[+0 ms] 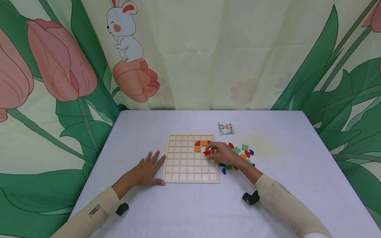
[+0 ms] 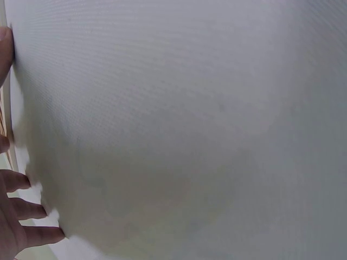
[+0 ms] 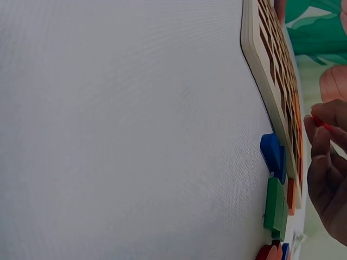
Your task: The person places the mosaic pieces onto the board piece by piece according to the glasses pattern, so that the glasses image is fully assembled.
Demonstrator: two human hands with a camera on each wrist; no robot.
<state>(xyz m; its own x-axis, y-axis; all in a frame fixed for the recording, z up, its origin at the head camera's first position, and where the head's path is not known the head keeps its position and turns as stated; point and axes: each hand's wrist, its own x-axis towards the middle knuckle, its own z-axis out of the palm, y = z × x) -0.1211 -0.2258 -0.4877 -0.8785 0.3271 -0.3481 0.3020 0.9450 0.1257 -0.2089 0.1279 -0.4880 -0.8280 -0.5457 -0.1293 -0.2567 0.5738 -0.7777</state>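
A square wooden grid board (image 1: 180,164) lies on the white table. Near its upper right, red quarter-round pieces (image 1: 197,143) and orange square pieces (image 1: 197,149) sit in cells. Over the board's right side, my right hand (image 1: 221,152) pinches a red piece (image 1: 206,152) between thumb and fingertips; the right wrist view shows only a sliver of it. My left hand (image 1: 148,170) lies spread on the table, its thumb and a fingertip at the board's left edge. In the left wrist view its fingers (image 2: 30,208) are partly cut off.
Loose green (image 1: 245,147), blue (image 1: 224,171), red (image 1: 231,145) and orange pieces lie right of the board, partly behind my right forearm. A small patterned card (image 1: 226,128) lies beyond its upper right corner. A printed curtain (image 1: 208,66) hangs behind the table.
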